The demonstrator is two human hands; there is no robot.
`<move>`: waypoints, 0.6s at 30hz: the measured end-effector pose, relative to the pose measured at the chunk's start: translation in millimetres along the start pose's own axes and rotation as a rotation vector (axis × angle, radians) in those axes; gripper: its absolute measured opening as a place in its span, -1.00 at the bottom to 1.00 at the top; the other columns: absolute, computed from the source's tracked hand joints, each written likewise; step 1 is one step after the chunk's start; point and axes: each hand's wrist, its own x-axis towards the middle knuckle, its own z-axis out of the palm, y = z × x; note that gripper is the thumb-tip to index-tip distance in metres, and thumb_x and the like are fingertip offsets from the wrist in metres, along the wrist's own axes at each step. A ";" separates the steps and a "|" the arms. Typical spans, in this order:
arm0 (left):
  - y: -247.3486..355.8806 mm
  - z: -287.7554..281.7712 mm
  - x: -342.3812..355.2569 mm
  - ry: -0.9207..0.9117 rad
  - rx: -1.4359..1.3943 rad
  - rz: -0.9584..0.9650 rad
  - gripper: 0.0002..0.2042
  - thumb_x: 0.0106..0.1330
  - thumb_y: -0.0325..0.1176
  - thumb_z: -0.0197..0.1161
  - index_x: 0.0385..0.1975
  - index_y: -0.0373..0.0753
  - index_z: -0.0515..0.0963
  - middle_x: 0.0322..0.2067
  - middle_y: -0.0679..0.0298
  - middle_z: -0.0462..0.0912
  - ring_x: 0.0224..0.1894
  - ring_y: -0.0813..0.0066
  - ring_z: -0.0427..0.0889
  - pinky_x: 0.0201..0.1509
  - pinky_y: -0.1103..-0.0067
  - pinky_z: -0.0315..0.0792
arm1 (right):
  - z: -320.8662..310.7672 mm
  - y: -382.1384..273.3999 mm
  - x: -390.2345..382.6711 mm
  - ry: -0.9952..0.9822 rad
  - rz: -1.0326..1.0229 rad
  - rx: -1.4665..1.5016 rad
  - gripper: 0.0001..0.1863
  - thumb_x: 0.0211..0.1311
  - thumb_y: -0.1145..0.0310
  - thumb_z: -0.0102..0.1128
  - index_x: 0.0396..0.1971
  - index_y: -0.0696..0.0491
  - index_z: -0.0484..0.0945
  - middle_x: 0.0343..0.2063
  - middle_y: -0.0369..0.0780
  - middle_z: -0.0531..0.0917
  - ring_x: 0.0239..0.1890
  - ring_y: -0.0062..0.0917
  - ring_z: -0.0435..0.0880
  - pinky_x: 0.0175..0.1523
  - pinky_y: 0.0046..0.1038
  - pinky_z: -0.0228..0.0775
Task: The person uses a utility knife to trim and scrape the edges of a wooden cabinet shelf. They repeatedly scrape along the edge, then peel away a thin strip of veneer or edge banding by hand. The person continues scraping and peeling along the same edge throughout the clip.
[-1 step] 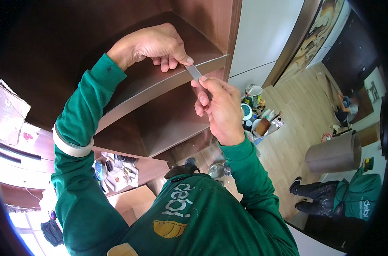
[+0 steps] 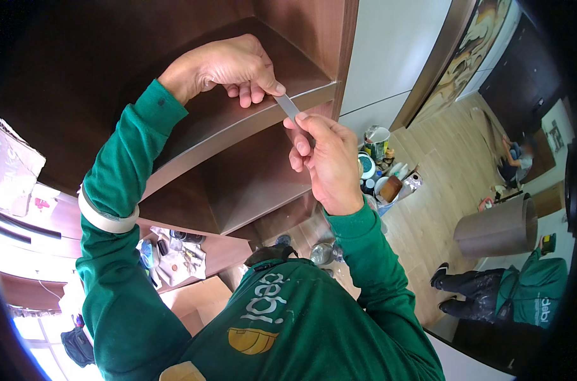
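Slim grey strip [image 2: 288, 106] between hands, long axis slanting upper left to lower right; left hand [image 2: 243, 66] pinches upper end, right hand [image 2: 331, 149] grips lower end, neither clearly nearer
Strip crosses over shelf edge [image 2: 225, 132] in view, contact unclear
Beyond, lower left: brown surface [image 2: 224, 257], paper and clutter on it
Right: tubs [image 2: 366, 165] on wood floor [image 2: 428, 181], then rolled brown sheet [image 2: 491, 228], co-worker [image 2: 531, 286] in green

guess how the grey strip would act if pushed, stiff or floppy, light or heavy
The strip is probably light, being thin and narrow. It may be fairly stiff: it runs straight between left hand and right hand. Its smooth-looking face could be slippery.
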 end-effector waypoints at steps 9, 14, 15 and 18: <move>0.8 -0.8 1.2 -0.014 0.016 0.003 -0.76 0.12 -0.26 0.45 -0.63 -0.27 0.61 -0.74 0.32 0.58 -0.71 0.60 0.59 -0.67 0.71 0.31 | 0.6 -1.1 -0.9 0.006 -0.001 -0.001 -0.71 0.36 0.29 0.15 -0.31 0.26 0.63 -0.71 -0.37 0.38 -0.68 -0.63 0.38 -0.56 -0.56 0.25; 1.7 0.0 0.4 -0.020 0.020 0.017 -0.76 0.11 -0.27 0.45 -0.64 -0.27 0.61 -0.75 0.32 0.57 -0.72 0.61 0.58 -0.68 0.72 0.29 | -0.5 -0.6 -0.7 0.007 0.020 -0.007 -0.71 0.36 0.30 0.15 -0.32 0.27 0.63 -0.71 -0.37 0.39 -0.69 -0.64 0.37 -0.56 -0.57 0.25; 2.0 0.0 0.2 -0.016 0.024 0.018 -0.77 0.11 -0.28 0.45 -0.64 -0.27 0.61 -0.75 0.32 0.57 -0.72 0.61 0.58 -0.68 0.72 0.29 | -0.7 -0.8 0.3 0.007 0.054 -0.008 -0.72 0.36 0.30 0.15 -0.32 0.27 0.63 -0.71 -0.37 0.39 -0.69 -0.65 0.37 -0.56 -0.57 0.25; 3.2 2.7 2.5 0.020 -0.007 0.018 -0.77 0.10 -0.29 0.45 -0.65 -0.27 0.60 -0.75 0.31 0.57 -0.72 0.61 0.58 -0.68 0.73 0.28 | -2.0 -1.5 2.9 0.018 0.005 0.011 -0.73 0.36 0.33 0.15 -0.32 0.27 0.63 -0.71 -0.37 0.40 -0.69 -0.65 0.36 -0.56 -0.56 0.27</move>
